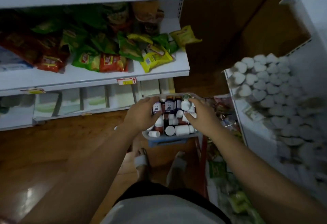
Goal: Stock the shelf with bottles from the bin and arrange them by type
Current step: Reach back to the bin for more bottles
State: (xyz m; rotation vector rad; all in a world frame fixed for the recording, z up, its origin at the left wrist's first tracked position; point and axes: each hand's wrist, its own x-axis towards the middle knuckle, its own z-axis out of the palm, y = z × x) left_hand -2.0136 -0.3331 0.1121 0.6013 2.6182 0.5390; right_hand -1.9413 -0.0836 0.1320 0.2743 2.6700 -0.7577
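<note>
The person bends over the bin (177, 136). It is full of little bottles (182, 129), all mixed up. Some stand and some lie on their sides. The bin sits low, in front of the person's feet, on something blue just above the wooden floor (70, 135).

Both hands are down in the bin. The left hand (143, 112) has its thumb and fingers curled round a dark bottle with a purple label (157, 108). The right hand (200, 116) lies over the white bottles, with a standing white bottle (185, 105) just beside its fingers. It is too blurry to tell if that hand has closed on one yet.

The bottles look small, hard and light, like plastic. They are smooth and round, so they could slip or roll. It is likely best to hold each one round its middle, thumb on one side and fingers on the other. Holding only the cap may let it tip. One or two at a time seems safest.

On the right stands a white shelf (251, 130) packed with heart-shaped white lids (247, 90). On the left are snack bags (109, 62). No bottle from the bin has left it yet, so the job looks barely begun.
</note>
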